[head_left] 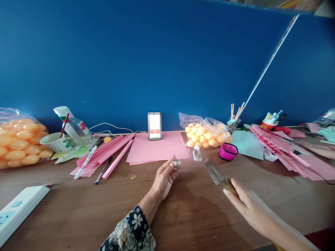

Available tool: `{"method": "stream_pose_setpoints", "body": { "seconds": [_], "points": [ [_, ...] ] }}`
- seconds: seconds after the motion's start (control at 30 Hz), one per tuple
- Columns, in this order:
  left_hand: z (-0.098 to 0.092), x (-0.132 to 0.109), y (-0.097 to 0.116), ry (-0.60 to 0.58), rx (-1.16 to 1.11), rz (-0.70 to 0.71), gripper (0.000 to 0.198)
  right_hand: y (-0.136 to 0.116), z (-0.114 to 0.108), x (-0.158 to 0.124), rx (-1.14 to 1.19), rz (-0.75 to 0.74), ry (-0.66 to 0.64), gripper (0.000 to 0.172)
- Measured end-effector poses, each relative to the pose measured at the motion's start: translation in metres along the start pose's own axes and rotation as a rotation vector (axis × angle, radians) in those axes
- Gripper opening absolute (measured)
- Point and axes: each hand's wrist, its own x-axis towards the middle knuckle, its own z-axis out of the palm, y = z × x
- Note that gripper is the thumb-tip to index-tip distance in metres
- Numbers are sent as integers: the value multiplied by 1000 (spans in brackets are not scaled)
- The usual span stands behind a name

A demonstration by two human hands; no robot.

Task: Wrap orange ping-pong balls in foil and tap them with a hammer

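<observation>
A: Holding anything with the left hand (163,177)?

B: Yes, pinching a small silvery ball (177,164) between thumb and fingers, just in front of the pink sheets (154,151), toward the right end. Too small to tell the surface exactly.

A: And with the right hand (243,199)?

B: Closed around the brown handle of a slotted metal tool (213,171), in front of the pink sheets and farther right. Blade apart from the ball.

A: Anything on the pink sheets?

B: A phone (154,126), upright near the back edge, screen blurred.

A: And left of the pink sheets?

B: Pink strips (111,153) close by, with a white pen (86,162) partly across; farther left, a tilted plastic bottle (78,129), a patterned cup (54,143) and a bag of orange balls (23,143). Well left and in front, a white power strip (22,205) on the brown counter (104,209).

A: To the right of the pink sheets?

B: Near the edge, a second bag of orange balls (206,137) and a small white-capped bottle (197,154); farther along, a magenta ring (227,153) and a pale blue sheet (247,143); well right, another person's arm (320,150).
</observation>
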Motion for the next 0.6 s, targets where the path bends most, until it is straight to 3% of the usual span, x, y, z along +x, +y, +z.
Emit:
{"method": "stream_pose_setpoints", "body": {
  "seconds": [0.33, 0.6],
  "points": [
    [-3, 2, 0, 19, -36, 3, 36, 28, 1, -3, -451, -118, 11, 12],
    [0, -1, 0, 26, -33, -4, 35, 44, 0, 5, -518, -43, -41, 11]
  ]
}}
